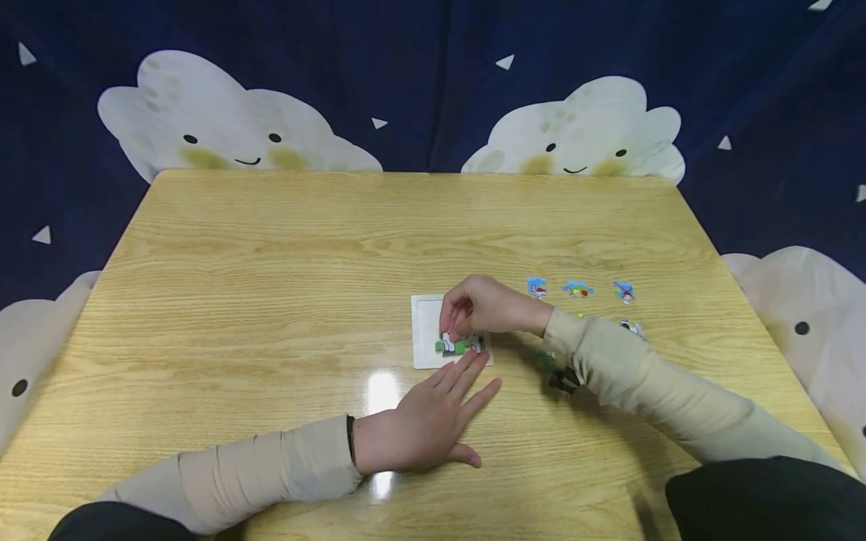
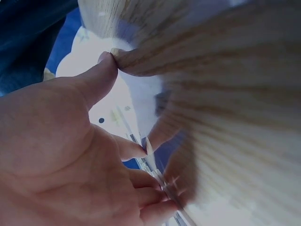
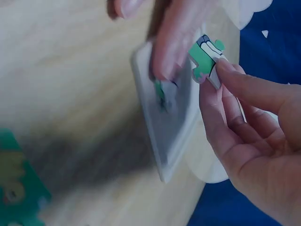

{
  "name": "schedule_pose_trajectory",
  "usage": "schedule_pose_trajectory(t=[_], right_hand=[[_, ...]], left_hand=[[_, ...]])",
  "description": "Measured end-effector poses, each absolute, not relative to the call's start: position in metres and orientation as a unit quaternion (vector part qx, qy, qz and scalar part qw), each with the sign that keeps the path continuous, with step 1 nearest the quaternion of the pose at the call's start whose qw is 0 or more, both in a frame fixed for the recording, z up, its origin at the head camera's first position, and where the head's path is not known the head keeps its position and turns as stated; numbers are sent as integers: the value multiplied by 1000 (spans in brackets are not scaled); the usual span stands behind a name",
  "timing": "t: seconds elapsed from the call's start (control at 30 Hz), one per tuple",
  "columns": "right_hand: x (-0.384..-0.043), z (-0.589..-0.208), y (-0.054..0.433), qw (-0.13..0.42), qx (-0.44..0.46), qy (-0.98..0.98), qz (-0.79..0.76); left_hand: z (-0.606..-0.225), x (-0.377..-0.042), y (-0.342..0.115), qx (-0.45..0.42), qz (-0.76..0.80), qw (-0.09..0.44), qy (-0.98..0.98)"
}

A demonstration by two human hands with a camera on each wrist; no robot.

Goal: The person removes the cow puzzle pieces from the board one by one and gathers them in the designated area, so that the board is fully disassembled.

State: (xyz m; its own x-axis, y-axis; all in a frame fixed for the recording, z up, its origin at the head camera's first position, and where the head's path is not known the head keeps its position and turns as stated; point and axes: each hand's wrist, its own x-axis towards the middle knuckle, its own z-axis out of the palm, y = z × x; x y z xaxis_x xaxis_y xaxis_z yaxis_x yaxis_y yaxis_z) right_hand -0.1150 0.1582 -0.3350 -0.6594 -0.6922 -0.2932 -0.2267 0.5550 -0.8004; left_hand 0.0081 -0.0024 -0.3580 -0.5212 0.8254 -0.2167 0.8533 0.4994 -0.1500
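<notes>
A shallow white puzzle tray [image 1: 421, 334] lies near the middle of the table. Over it my right hand [image 1: 489, 306] pinches a jigsaw piece [image 3: 203, 59], green with white shapes, between thumb and fingers; in the right wrist view this piece is tilted above the tray. Another jigsaw piece [image 3: 161, 96], partly green, lies in the tray at its near right corner, partly covered by left fingers. My left hand [image 1: 433, 421] reaches in palm down from the near side, fingers stretched out and fingertips resting on the tray's near edge and that piece.
Right of the tray lie several loose pieces: a blue-and-red one [image 1: 537, 287], a blue-green one [image 1: 578, 290], another blue one [image 1: 624, 292] and a white one [image 1: 633, 327]. A dark piece [image 1: 564, 381] is partly under the right sleeve. A patterned curtain [image 1: 419, 83] hangs behind the table.
</notes>
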Motion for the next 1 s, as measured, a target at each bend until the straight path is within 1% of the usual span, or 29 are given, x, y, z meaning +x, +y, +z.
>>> schedule_pose_trajectory(t=[0.17,0.47,0.77,1.0], right_hand=[[-117,-325,173,288,-268,831,-393],[-113,-323,228,279,-209,856,-381],[-96,-324,282,282,-167,871,-366],[-81,-329,317,272,-171,871,-370]], left_hand=[[-358,8,-3,487,-113,55,864],[-357,8,-3,485,-112,72,864],[-356,8,-3,487,-105,69,865],[-357,8,-3,486,-107,68,865]])
